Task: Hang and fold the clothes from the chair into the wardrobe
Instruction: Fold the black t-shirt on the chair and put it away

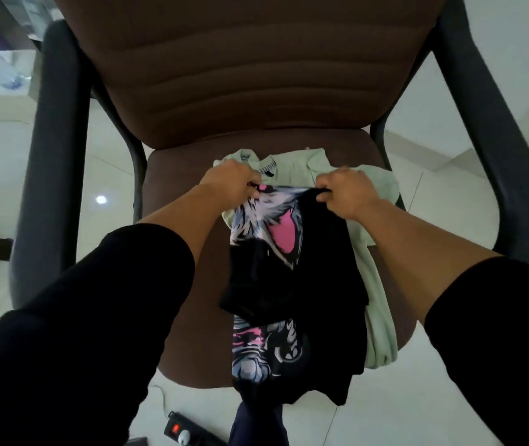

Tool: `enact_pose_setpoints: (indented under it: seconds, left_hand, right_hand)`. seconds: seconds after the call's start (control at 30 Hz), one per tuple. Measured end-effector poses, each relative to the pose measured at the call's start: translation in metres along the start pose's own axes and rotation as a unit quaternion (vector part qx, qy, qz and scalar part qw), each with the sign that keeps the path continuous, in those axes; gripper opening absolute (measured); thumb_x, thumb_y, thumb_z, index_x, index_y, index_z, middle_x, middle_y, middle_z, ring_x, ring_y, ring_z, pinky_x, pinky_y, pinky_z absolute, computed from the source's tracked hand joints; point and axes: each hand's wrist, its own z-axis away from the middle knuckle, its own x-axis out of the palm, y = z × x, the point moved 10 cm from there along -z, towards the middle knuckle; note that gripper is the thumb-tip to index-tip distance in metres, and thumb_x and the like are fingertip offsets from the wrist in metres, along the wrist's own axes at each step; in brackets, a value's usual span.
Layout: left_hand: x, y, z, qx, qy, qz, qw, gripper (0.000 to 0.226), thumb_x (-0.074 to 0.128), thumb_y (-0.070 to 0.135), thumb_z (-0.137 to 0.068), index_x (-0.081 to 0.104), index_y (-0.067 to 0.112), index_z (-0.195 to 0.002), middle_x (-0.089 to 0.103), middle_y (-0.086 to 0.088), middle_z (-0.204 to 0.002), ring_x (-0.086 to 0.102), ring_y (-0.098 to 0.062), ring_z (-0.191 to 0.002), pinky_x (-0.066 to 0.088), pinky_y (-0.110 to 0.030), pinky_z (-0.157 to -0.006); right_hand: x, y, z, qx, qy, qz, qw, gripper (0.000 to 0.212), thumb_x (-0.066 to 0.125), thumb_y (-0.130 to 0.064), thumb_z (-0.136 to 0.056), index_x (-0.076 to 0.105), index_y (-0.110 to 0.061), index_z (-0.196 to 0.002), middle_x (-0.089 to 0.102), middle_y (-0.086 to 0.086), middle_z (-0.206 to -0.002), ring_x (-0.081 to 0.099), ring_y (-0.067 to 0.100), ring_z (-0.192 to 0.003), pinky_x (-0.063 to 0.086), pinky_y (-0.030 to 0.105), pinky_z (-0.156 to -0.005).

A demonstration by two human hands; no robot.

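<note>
Holding: both hands pinch the far edge of a black printed T-shirt [318, 284] above the chair seat.
Left hand [229, 183]: grip closed on the shirt's far-left corner, fingers curled over the cloth, knuckles toward the far side.
Right hand [347, 193]: grip closed on the shirt's far-right corner, thumb and fingers pinching a fold of black cloth.
Sleeves: black sleeves cover both upper forearms; the wrists are bare.
Black shirt: it runs from the hands toward the near side, over the front edge of the seat, and bears a grey, white and pink print; its middle is bunched into a dark fold.
Green shirt [375, 284]: a pale green collared garment lies on the seat under the black shirt, showing at the far side behind the hands and along the right.
Chair [224, 75]: brown padded back and seat, with dark armrests left and right.
Floor: pale glossy tiles; a black power strip [181, 429] with a red lit switch lies at the near edge, left of the hanging shirt.
</note>
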Motion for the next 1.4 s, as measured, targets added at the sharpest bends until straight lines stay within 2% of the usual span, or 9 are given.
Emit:
enact_pose_setpoints:
  seconds: [0.23, 0.33, 0.63, 0.8, 0.9, 0.97, 1.1, 1.27, 1.4]
  left_hand:
    - [-0.102, 0.021, 0.023, 0.006, 0.232, 0.009, 0.973, 0.019, 0.051, 0.02, -0.093, 0.066, 0.016, -0.106, 0.065, -0.011, -0.105, 0.059, -0.033, -0.1, 0.047, -0.038, -0.077]
    - [-0.128, 0.036, 0.053, 0.021, 0.281, -0.024, 0.959, 0.021, 0.053, 0.021, -0.093, 0.065, 0.014, -0.108, 0.062, -0.013, -0.108, 0.057, -0.034, -0.102, 0.045, -0.039, -0.077]
    - [0.014, 0.055, 0.167, 0.054, 0.1, -0.059, 0.992, 0.021, 0.06, 0.029, -0.089, 0.066, 0.021, -0.108, 0.066, -0.008, -0.109, 0.06, -0.032, -0.101, 0.049, -0.037, -0.083]
    - [0.134, 0.039, 0.2, -0.038, -0.083, -0.023, 0.996, 0.048, 0.056, 0.062, -0.082, 0.065, 0.022, -0.108, 0.062, -0.001, -0.117, 0.054, -0.022, -0.114, 0.044, -0.031, -0.096]
    - [0.138, 0.018, 0.197, -0.113, 0.042, 0.056, 0.991, 0.059, 0.054, 0.062, -0.083, 0.054, 0.019, -0.124, 0.04, -0.011, -0.13, 0.042, -0.029, -0.125, 0.041, -0.043, -0.102]
    - [0.136, 0.006, 0.195, -0.152, 0.113, 0.16, 0.969, 0.069, 0.06, 0.058, -0.081, 0.034, 0.033, -0.14, 0.025, -0.015, -0.138, 0.03, -0.036, -0.131, 0.036, -0.049, -0.106]
    - [0.161, 0.006, 0.171, -0.152, 0.054, 0.243, 0.956, 0.093, 0.057, 0.062, -0.08, -0.008, 0.048, -0.145, 0.019, -0.028, -0.146, 0.025, -0.045, -0.134, 0.026, -0.051, -0.111]
    - [0.167, 0.002, 0.152, -0.181, 0.06, 0.187, 0.964, 0.094, 0.056, 0.067, -0.077, -0.009, 0.053, -0.143, 0.033, -0.025, -0.137, 0.027, -0.041, -0.131, 0.033, -0.05, -0.106]
    - [0.165, 0.003, 0.14, -0.133, 0.064, 0.229, 0.962, 0.097, 0.064, 0.059, -0.077, -0.003, 0.047, -0.147, 0.043, -0.019, -0.14, 0.044, -0.036, -0.125, 0.04, -0.039, -0.103]
  right_hand:
    - [-0.102, -0.006, 0.016, 0.031, 0.215, 0.034, 0.975, 0.023, 0.047, -0.015, -0.094, 0.049, -0.005, -0.116, 0.059, 0.019, -0.114, 0.056, 0.039, -0.104, 0.037, 0.042, -0.086]
    - [-0.128, -0.015, 0.042, 0.015, 0.266, 0.038, 0.963, 0.024, 0.048, -0.017, -0.095, 0.05, -0.005, -0.115, 0.059, 0.018, -0.113, 0.056, 0.037, -0.104, 0.036, 0.043, -0.088]
    - [-0.026, -0.049, 0.169, -0.096, 0.139, 0.01, 0.986, 0.018, 0.056, -0.022, -0.089, 0.057, -0.007, -0.101, 0.059, 0.013, -0.104, 0.056, 0.034, -0.1, 0.041, 0.04, -0.081]
    - [0.1, -0.037, 0.222, -0.04, -0.105, -0.072, 0.991, 0.03, 0.069, -0.038, -0.081, 0.067, -0.011, -0.096, 0.052, 0.009, -0.109, 0.056, 0.026, -0.1, 0.047, 0.036, -0.087]
    - [0.105, -0.01, 0.227, 0.056, -0.007, -0.196, 0.979, 0.049, 0.067, -0.047, -0.08, 0.058, -0.017, -0.118, 0.043, 0.012, -0.123, 0.048, 0.027, -0.115, 0.041, 0.036, -0.1]
    - [0.101, 0.0, 0.224, 0.095, 0.03, -0.262, 0.96, 0.063, 0.065, -0.046, -0.083, 0.041, -0.025, -0.137, 0.034, 0.017, -0.134, 0.041, 0.031, -0.125, 0.035, 0.037, -0.107]
    - [0.121, -0.005, 0.205, 0.115, -0.017, -0.318, 0.941, 0.082, 0.065, -0.048, -0.083, 0.014, -0.043, -0.147, 0.033, 0.021, -0.136, 0.043, 0.034, -0.124, 0.033, 0.037, -0.106]
    - [0.138, 0.003, 0.184, 0.159, 0.017, -0.298, 0.941, 0.095, 0.07, -0.054, -0.074, 0.007, -0.05, -0.145, 0.04, 0.021, -0.123, 0.048, 0.036, -0.111, 0.04, 0.04, -0.102]
    - [0.141, -0.001, 0.171, 0.121, 0.016, -0.334, 0.935, 0.094, 0.072, -0.037, -0.079, 0.008, -0.041, -0.148, 0.042, 0.008, -0.145, 0.047, 0.031, -0.126, 0.039, 0.039, -0.105]
